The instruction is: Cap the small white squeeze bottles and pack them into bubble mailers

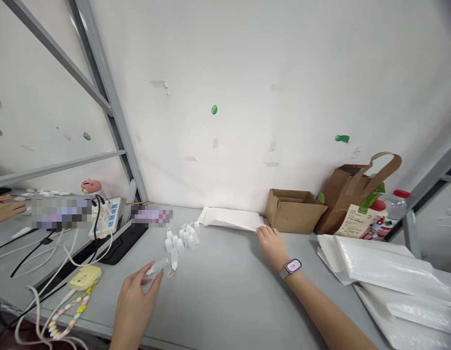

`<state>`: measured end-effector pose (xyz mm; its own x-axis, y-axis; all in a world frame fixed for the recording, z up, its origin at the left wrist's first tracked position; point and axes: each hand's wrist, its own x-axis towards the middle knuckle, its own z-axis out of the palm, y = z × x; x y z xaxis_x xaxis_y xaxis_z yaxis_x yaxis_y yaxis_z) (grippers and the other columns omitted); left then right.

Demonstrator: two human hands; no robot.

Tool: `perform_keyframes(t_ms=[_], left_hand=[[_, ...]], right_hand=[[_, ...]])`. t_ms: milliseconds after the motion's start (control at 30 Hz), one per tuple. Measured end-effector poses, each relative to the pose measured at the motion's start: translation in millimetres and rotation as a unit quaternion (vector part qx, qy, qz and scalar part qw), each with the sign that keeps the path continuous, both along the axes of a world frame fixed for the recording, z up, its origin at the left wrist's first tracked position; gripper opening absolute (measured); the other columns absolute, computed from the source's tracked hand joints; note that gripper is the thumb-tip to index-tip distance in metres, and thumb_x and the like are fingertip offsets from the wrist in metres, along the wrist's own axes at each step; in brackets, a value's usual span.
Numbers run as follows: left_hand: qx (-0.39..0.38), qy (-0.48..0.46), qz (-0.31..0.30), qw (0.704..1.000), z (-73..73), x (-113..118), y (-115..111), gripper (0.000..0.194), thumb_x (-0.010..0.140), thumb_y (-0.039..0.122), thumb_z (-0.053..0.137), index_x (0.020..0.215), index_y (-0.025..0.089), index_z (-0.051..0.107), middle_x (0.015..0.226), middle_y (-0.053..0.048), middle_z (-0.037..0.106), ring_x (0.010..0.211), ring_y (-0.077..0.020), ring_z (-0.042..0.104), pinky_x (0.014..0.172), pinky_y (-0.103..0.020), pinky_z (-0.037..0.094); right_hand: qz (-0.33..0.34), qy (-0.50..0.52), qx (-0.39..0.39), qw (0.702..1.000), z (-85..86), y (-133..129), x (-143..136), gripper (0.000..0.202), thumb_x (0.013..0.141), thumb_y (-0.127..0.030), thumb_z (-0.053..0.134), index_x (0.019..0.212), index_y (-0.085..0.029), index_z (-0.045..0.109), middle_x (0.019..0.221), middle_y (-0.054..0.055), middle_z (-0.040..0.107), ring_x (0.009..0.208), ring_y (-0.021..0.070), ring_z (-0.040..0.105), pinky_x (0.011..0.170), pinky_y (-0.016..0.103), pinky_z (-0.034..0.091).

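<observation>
My left hand [139, 289] has its thumb and index finger around a small translucent white plastic piece, like a little bottle [158, 266], low over the grey table. Just beyond it lies another such piece with a white loop [173, 260]. Farther back, several small white bottle-like pieces with loops [181, 238] stand in a cluster. My right hand [273, 244], with a watch on its wrist, has its fingers closed on the near right corner of a flat stack of white envelopes or sheets [232, 218] against the wall.
An open cardboard box [295, 211] and brown paper bag [334, 199] stand at back right, beside a red-capped bottle [396, 206]. White padded mailers [396, 272] pile up at right. Left are cables, a power strip [110, 216], a yellow case [84, 278] and another person's hand [6, 210].
</observation>
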<state>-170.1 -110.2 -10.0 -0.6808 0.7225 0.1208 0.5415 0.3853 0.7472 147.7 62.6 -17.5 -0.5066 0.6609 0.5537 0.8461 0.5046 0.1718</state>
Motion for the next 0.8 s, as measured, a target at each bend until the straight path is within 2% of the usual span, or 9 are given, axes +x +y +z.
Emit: perform_keyframes(t_ms=[100, 167, 233, 300, 400, 467, 567, 667, 800], left_hand=[[0.027, -0.03, 0.002, 0.999, 4.5, 6.9, 0.5, 0.06, 0.063, 0.058, 0.046, 0.105, 0.016, 0.057, 0.105, -0.013, 0.055, 0.091, -0.0286, 0.056, 0.076, -0.042, 0.046], [0.054, -0.087, -0.01, 0.995, 6.5, 13.9, 2.0, 0.06, 0.062, 0.06, 0.05, 0.104, 0.018, 0.057, 0.107, -0.012, 0.057, 0.093, -0.0286, 0.057, 0.073, -0.04, 0.048], [0.091, -0.186, -0.048, 0.977, 8.4, 23.8, 5.0, 0.064, 0.056, 0.061, 0.058, 0.103, 0.017, 0.057, 0.107, -0.012, 0.06, 0.095, -0.0286, 0.058, 0.072, -0.037, 0.05], [0.132, -0.306, -0.098, 0.938, 10.6, 37.1, 8.7, 0.069, 0.049, 0.059, 0.066, 0.101, 0.014, 0.057, 0.105, -0.013, 0.064, 0.098, -0.029, 0.058, 0.074, -0.034, 0.052], [0.151, -0.461, -0.155, 0.861, 14.7, 59.9, 12.7, 0.068, 0.051, 0.052, 0.073, 0.106, 0.015, 0.056, 0.106, -0.012, 0.066, 0.101, -0.0265, 0.059, 0.085, -0.033, 0.049], [0.121, -0.539, -0.15, 0.82, 16.8, 72.9, 13.6, 0.063, 0.055, 0.046, 0.074, 0.109, 0.017, 0.056, 0.108, -0.011, 0.065, 0.103, -0.0263, 0.059, 0.086, -0.034, 0.049], [0.053, -0.591, -0.111, 0.797, 16.9, 83.3, 12.8, 0.047, 0.063, 0.04, 0.071, 0.103, 0.017, 0.06, 0.109, -0.012, 0.065, 0.101, -0.0277, 0.06, 0.08, -0.034, 0.051], [0.008, -0.591, -0.132, 0.796, 15.0, 84.2, 9.6, 0.039, 0.065, 0.037, 0.071, 0.095, 0.014, 0.063, 0.102, -0.013, 0.068, 0.095, -0.0289, 0.062, 0.077, -0.034, 0.051], [-0.017, -0.561, -0.154, 0.814, 15.1, 80.6, 3.0, 0.038, 0.063, 0.036, 0.072, 0.092, 0.012, 0.065, 0.096, -0.013, 0.07, 0.093, -0.0284, 0.063, 0.08, -0.033, 0.049]], right_hand=[[-0.008, 0.091, 0.021, 0.996, 15.9, -15.9, 16.5, 0.028, 0.092, -0.019, 0.031, 0.085, -0.013, 0.058, 0.086, 0.012, 0.061, 0.078, 0.0209, 0.053, 0.07, 0.032, 0.036], [0.005, 0.227, -0.027, 0.973, 26.0, -30.6, 23.3, 0.031, 0.092, -0.028, 0.03, 0.08, -0.015, 0.056, 0.08, 0.009, 0.06, 0.075, 0.0197, 0.052, 0.068, 0.03, 0.038], [0.012, 0.357, -0.155, 0.921, 32.6, -48.5, 25.1, 0.035, 0.09, -0.04, 0.032, 0.072, -0.018, 0.053, 0.068, 0.004, 0.056, 0.064, 0.0174, 0.05, 0.059, 0.027, 0.038], [0.008, 0.43, -0.302, 0.851, 33.5, -68.9, 22.2, 0.04, 0.086, -0.05, 0.036, 0.065, -0.019, 0.051, 0.058, 0.0, 0.05, 0.055, 0.015, 0.045, 0.05, 0.025, 0.034], [0.035, 0.467, -0.473, 0.746, 25.6, -100.0, 12.0, 0.045, 0.079, -0.057, 0.041, 0.058, -0.018, 0.05, 0.054, -0.002, 0.047, 0.051, 0.0124, 0.041, 0.049, 0.024, 0.032], [0.066, 0.434, -0.565, 0.699, 19.4, -115.7, 4.2, 0.045, 0.078, -0.057, 0.044, 0.057, -0.017, 0.05, 0.053, -0.002, 0.046, 0.052, 0.0111, 0.041, 0.05, 0.023, 0.032], [0.105, 0.352, -0.613, 0.7, 19.2, -120.9, -6.8, 0.041, 0.08, -0.051, 0.046, 0.061, -0.016, 0.056, 0.056, -0.002, 0.051, 0.055, 0.0115, 0.045, 0.054, 0.023, 0.035], [0.123, 0.366, -0.543, 0.745, 32.3, -101.4, -22.7, 0.03, 0.083, -0.043, 0.046, 0.081, -0.018, 0.062, 0.07, 0.001, 0.06, 0.065, 0.0143, 0.054, 0.063, 0.026, 0.041], [0.175, 0.425, -0.459, 0.76, 48.9, -60.2, -64.8, 0.022, 0.083, -0.034, 0.048, 0.095, -0.02, 0.06, 0.091, 0.004, 0.059, 0.075, 0.0146, 0.057, 0.067, 0.027, 0.044]])
